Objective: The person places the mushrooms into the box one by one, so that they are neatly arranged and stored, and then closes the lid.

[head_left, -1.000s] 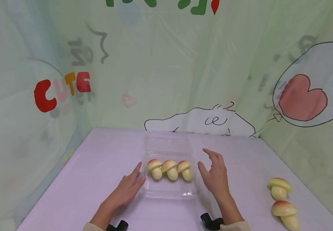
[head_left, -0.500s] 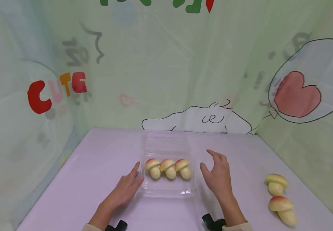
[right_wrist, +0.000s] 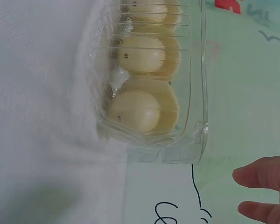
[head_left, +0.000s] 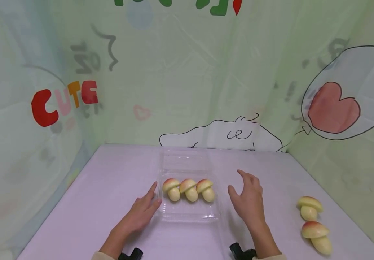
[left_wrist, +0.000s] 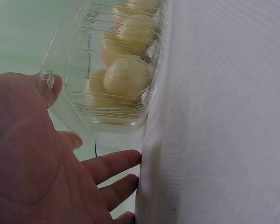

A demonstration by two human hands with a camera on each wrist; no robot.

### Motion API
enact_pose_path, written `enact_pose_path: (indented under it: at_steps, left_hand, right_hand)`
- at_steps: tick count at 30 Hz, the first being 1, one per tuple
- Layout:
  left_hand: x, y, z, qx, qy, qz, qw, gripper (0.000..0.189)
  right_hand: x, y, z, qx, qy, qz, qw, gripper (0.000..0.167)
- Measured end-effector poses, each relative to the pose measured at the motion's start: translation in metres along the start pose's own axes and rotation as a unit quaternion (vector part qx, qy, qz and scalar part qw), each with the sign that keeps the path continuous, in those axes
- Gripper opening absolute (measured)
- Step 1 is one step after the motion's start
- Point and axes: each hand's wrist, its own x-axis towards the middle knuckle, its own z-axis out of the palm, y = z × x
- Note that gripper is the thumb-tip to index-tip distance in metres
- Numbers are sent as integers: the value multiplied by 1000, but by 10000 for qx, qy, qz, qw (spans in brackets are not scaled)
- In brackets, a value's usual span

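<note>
A clear plastic clamshell box [head_left: 190, 218] lies on the table with its lid folded back. In its tray stands a row of three mushroom-shaped pieces [head_left: 188, 190], pale yellow with reddish caps. My left hand [head_left: 141, 212] rests at the box's left side, fingers extended. In the left wrist view its thumb [left_wrist: 51, 89] overlaps the box rim [left_wrist: 46, 56], and other fingertips reach down to the table. My right hand [head_left: 249, 203] is apart from the box, to its right, with thumb and fingers spread and nothing between them. Its fingertips [right_wrist: 252, 173] show in the right wrist view.
Two more mushroom-shaped pieces, a rear one [head_left: 309, 208] and a front one [head_left: 317, 236], lie on the table [head_left: 109, 180] at the right. Printed curtains [head_left: 187, 83] enclose the table at the back and sides.
My right hand has moved to the right, farther from the box. The left hand stays at the box's left side, and the mushroom-shaped pieces keep their places.
</note>
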Motion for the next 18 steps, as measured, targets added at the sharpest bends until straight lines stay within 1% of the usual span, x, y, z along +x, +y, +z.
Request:
enact_pose_path:
  at_steps: [4, 10, 15, 18]
  left_hand:
    - [0, 1, -1, -25, -6, 3, 10000, 67]
    - [-1, 1, -1, -37, -8, 21, 10000, 68]
    - [-1, 2, -2, -47, 7, 36, 10000, 67]
    - [-3, 4, -3, -11, 51, 85, 10000, 67]
  right_hand:
    - [-1, 1, -1, -40, 46, 6, 10000, 62]
    - [-2, 4, -3, -84, 259, 8, 9996, 62]
    - [-3, 6, -6, -158, 357, -9, 9992, 62]
    - [-4, 7, -8, -212, 453, -2, 9987, 62]
